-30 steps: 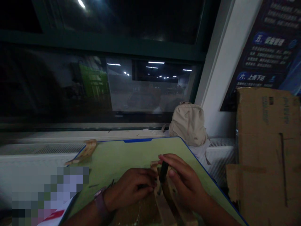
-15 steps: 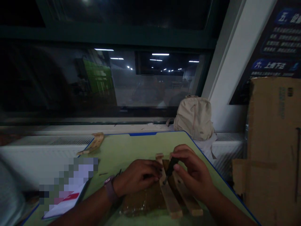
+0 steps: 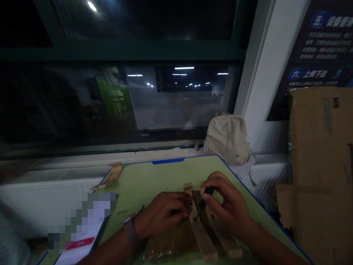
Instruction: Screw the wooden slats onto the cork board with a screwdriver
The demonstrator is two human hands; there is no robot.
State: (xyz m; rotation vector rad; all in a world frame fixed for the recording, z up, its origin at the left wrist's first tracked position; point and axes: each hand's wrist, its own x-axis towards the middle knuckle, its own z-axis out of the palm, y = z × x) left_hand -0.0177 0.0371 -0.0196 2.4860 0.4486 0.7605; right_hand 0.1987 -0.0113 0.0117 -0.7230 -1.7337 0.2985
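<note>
Two pale wooden bars lie side by side, the left bar (image 3: 203, 241) and the right bar (image 3: 227, 241), across a brown piece with shiny clear tape (image 3: 171, 241). My left hand (image 3: 164, 213), with a watch at the wrist, has its fingers closed against the left bar's upper part. Between thumb and fingers of my right hand (image 3: 230, 200) is a screwdriver (image 3: 203, 203) with a black handle. The tool leans, and its metal shaft points down at the left bar near a hole. Whether its tip sits in a screw is too small to see.
The green tabletop (image 3: 143, 176) has a blue edge. A curved wooden piece (image 3: 113, 175) lies at its far left corner, and a partly blurred sheet (image 3: 79, 246) at the left. Beyond stands a beige backpack (image 3: 227, 138); cardboard (image 3: 320, 165) stands at the right.
My right hand has tipped the screwdriver's handle slightly right, so the tool leans more. My left hand keeps its place on the bar. The camera view has shifted slightly.
</note>
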